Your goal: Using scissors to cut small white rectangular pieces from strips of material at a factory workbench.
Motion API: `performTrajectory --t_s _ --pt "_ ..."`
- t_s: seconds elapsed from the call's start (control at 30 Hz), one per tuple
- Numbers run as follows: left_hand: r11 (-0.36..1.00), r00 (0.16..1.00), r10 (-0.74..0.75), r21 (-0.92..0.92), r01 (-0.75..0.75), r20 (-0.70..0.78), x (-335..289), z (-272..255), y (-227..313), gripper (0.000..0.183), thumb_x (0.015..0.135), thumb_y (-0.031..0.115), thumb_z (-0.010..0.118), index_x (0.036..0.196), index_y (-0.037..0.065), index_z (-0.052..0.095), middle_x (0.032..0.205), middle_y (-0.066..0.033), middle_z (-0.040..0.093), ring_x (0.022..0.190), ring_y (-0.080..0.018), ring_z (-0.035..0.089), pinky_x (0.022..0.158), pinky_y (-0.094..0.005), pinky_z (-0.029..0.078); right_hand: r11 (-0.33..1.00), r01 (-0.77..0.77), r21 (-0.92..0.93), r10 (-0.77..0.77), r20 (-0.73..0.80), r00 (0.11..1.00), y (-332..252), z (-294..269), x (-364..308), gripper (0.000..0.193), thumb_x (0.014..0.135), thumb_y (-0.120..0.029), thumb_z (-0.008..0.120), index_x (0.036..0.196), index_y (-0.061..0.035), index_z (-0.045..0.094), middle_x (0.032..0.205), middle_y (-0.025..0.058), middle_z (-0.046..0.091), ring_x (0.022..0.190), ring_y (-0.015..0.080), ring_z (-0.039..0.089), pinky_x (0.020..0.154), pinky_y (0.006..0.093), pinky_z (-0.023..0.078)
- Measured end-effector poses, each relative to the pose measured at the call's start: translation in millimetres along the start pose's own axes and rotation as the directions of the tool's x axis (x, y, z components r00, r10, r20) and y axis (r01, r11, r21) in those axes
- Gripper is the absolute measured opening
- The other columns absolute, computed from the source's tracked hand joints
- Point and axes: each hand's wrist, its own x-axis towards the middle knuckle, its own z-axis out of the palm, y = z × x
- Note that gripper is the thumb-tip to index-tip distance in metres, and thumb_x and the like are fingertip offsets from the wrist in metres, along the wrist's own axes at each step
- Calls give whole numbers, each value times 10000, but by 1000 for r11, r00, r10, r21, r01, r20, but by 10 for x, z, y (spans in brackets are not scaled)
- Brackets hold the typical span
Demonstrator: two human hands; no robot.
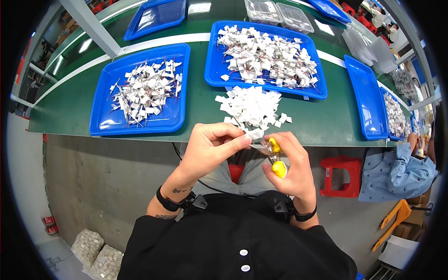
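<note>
My left hand (211,145) is closed at the table's front edge, thumb and forefinger pinching a small part with a white tab (255,134). In my right hand (295,167) is a pair of small nippers with yellow handles (279,169), the fingers curled round them. Their metal jaws point left, close to the left fingertips; whether they touch the part I cannot tell. Just beyond both hands lies a loose pile of white tabs (254,107). Behind the pile, a blue tray (212,74) holds many white-tabbed parts with thin wires.
At left, another blue tray (102,109) holds similar wired parts. More blue trays (366,100) stand at right and a blue tray (133,32) at far left. Clear plastic boxes (263,11) sit behind. A red stool (343,177) and another person's blue-clad arm (392,170) are at right.
</note>
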Motion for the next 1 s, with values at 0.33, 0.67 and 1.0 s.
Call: performTrajectory --t_s 0.33,0.67,1.0 --pt "993 994 109 41 -108 -20 -4 19 -143 77 876 26 689 883 -46 714 833 -58 699 738 -63 619 627 -201 492 999 -24 -23 24 -9 1000 25 58 -1 464 642 -44 705 1088 -9 583 979 148 589 842 335 616 729 370 503" --pt "987 988 144 81 -140 -49 -4 43 -140 87 881 37 686 877 -45 713 836 -86 709 745 -92 645 647 -215 510 999 -25 -42 20 -104 994 72 171 -17 411 598 -41 695 1000 -14 613 834 134 590 726 329 608 637 359 496" --pt "988 994 61 149 -47 -88 -38 -57 -109 105 885 59 687 872 -42 711 778 -63 702 699 -69 624 618 -194 486 1000 -18 8 18 -33 999 158 260 -9 354 602 -47 699 947 1 634 763 145 599 655 308 595 580 343 476"
